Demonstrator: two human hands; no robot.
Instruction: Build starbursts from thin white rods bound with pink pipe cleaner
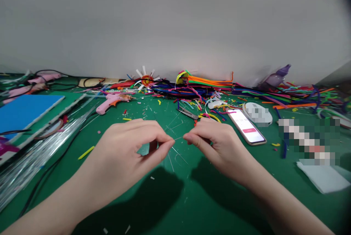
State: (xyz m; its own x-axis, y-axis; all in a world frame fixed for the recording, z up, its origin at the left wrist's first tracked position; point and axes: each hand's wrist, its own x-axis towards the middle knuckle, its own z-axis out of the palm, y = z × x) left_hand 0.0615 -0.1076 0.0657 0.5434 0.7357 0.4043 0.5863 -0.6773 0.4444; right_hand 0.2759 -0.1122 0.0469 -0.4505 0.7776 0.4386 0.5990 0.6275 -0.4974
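Observation:
My left hand (131, 154) is closed in a pinch, thumb against forefinger, on thin silvery strands (179, 155) that stick out below its fingertips. Opposite it, my right hand (219, 141) pinches too, and a fine strand spans the short gap between the two sets of fingertips. Whether the strands are wire or plastic I cannot tell. Just behind my right hand lie scissors (187, 113), their handles partly hidden by it. More thin strands fan out on the green tabletop (175, 205) beyond my fingers.
A pink glue gun (112, 102) lies at the back left, near a bundle of silvery strips (55, 147) and a blue board (30, 112). Pipe cleaners (211, 81) are heaped along the grey partition (164, 26). At right are a lit phone (246, 127) and white tissue (323, 176).

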